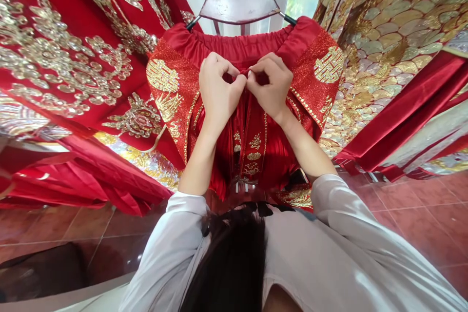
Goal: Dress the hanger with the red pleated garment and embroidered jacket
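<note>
Red skirt (250, 124), hung; left hand (220, 90) and right hand (273, 85) pinch its front, fingers (238, 84) close; best keep edges level.

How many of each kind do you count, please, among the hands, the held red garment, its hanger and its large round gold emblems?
Hands: 2 (left hand, right hand)
Garment: 1
Hanger: 1
Large round gold emblems: 2 (left emblem, right emblem)
Total: 6
</note>
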{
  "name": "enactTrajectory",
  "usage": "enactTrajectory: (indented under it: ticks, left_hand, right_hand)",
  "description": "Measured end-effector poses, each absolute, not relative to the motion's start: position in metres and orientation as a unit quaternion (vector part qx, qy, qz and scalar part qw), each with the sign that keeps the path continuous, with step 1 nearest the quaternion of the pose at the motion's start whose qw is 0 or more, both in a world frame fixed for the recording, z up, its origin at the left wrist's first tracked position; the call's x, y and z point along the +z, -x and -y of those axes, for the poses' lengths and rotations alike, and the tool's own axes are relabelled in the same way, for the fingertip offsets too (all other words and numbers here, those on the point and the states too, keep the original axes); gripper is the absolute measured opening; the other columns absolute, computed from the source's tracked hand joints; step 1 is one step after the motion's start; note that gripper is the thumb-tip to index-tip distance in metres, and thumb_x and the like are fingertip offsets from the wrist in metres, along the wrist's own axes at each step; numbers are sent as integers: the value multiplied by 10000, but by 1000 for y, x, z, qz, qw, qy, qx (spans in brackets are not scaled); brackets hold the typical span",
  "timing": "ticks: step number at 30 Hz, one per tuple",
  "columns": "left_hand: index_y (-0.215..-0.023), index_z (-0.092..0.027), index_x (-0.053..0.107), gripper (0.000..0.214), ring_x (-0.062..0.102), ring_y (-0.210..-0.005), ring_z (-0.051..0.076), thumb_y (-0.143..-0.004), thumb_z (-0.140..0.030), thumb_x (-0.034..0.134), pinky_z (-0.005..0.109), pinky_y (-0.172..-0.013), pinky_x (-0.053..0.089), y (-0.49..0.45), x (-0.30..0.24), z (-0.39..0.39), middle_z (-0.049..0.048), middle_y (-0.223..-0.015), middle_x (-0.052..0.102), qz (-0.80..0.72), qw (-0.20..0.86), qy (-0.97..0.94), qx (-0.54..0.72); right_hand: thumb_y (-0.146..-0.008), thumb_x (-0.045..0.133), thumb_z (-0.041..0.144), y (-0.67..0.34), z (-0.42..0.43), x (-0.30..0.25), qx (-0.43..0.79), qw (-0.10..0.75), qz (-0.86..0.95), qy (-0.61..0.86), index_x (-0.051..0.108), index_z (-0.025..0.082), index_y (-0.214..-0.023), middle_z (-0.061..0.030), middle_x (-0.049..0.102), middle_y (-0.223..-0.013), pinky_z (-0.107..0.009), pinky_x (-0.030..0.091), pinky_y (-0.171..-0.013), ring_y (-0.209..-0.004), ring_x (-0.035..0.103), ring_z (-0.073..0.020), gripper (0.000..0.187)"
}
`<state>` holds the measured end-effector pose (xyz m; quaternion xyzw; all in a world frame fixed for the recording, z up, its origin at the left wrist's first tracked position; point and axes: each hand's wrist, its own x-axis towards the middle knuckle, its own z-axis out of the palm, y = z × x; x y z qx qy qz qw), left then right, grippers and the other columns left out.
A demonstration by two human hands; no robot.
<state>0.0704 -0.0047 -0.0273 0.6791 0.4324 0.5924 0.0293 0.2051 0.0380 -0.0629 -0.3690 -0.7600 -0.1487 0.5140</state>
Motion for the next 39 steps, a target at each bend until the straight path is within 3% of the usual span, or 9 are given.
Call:
enactTrajectory:
  ticks: [3, 10, 18, 24, 27, 30, 33, 36, 39]
  left_hand:
    - [-627, -204, 536, 180, 553, -794, 196, -762, -195, 655, 364, -773, 472, -67, -27, 3, 32, -730, 527, -422, 46, -681, 596]
    - [-637, -203, 541, 178, 556, -765, 186, -768, -261, 646, 371, -756, 504, -59, -42, 0, 24, -714, 545, -381, 61, -690, 613]
    - [-654, -207, 533, 146, 558, -753, 175, -766, -201, 627, 373, -759, 506, -62, -44, 2, 19, -729, 547, -387, 76, -675, 624]
    - [-666, -214, 528, 135, 572, -811, 189, -741, -149, 619, 380, -768, 514, -60, -48, 9, 26, -780, 577, -385, 74, -683, 616]
    - [-662, -218, 516, 144, 573, -801, 181, -746, -143, 606, 367, -770, 511, -58, -51, 8, 23, -773, 577, -391, 75, -677, 619]
    - [-680, -217, 510, 139, 574, -820, 178, -758, -157, 608, 358, -779, 502, -58, -51, 8, 25, -802, 578, -377, 79, -683, 621]
    - [-697, -217, 505, 129, 571, -831, 181, -768, -167, 600, 361, -782, 495, -60, -49, 13, 28, -822, 573, -372, 77, -684, 622]
    - [-703, -220, 498, 127, 567, -836, 187, -769, -171, 595, 373, -793, 487, -64, -50, 18, 27, -815, 555, -369, 79, -679, 630]
    - [-694, -219, 478, 145, 557, -844, 193, -760, -159, 592, 381, -810, 476, -68, -53, 19, 29, -811, 533, -367, 68, -668, 644]
  right_hand:
    - [-997, 303, 340, -207, -23, -50, -129, 507, 759, 387, 582, 161, -949, -88, 572, -940, -395, 449, -904, -956, 549, -194, 334]
    - [-1007, 303, 356, -220, 1, -25, -158, 343, 856, 353, 617, 177, -988, -57, 582, -1021, -381, 405, -957, -1028, 545, -195, 363]
    - [-985, 286, 311, -214, -13, -45, -107, 490, 774, 385, 579, 157, -922, -114, 543, -1038, -407, 410, -938, -1042, 511, -208, 337]
    - [-903, 478, 374, -208, 7, -32, -101, 422, 818, 378, 549, 172, -756, -108, 550, -1045, -467, 355, -998, -1110, 463, -249, 259]
    - [-888, 478, 440, -216, 14, -29, -24, 429, 834, 346, 498, 173, -651, -89, 565, -923, -448, 397, -949, -1008, 503, -226, 357]
    - [-895, 409, 540, -229, 22, -24, 142, 485, 828, 243, 409, 178, -573, -55, 497, -683, -355, 459, -751, -740, 505, -158, 485]
    - [-840, 530, 556, -237, 34, -18, 300, 444, 830, 153, 512, 165, -677, 27, 363, -538, -241, 334, -500, -505, 334, -74, 424]
    - [-826, 613, 481, -235, 35, -18, 330, 402, 833, 188, 604, 135, -883, 67, 275, -524, -208, 256, -464, -468, 231, -46, 351]
    - [-928, 421, 540, -229, 14, -31, 292, 530, 759, 239, 595, 149, -871, 58, 219, -512, -228, 290, -468, -446, 212, -69, 432]
